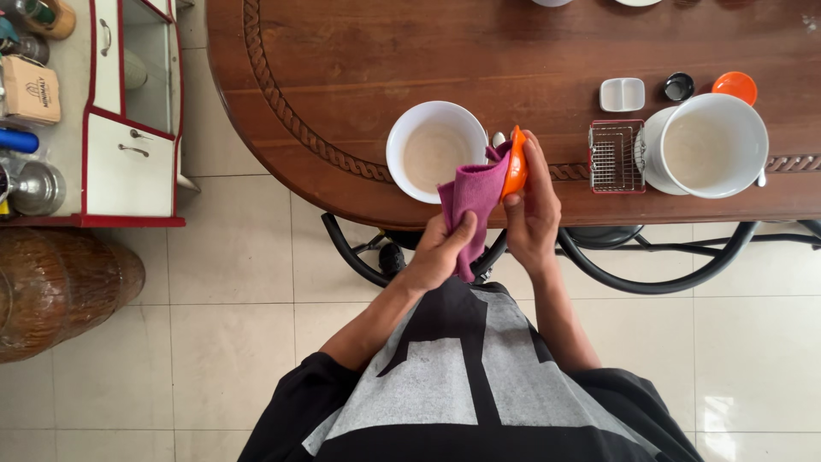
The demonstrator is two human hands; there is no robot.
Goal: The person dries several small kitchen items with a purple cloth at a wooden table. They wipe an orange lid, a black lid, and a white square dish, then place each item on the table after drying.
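the wiping step looked in hand: the right hand gripped a small orange dish on edge above the table rim, while the left hand pinched a purple cloth against it (beside a white bowl). the next move likely called for turning the dish.

A white bowl sits at the wooden table's near edge; a wire rack, large white cup and small orange dish stand toward its right end.
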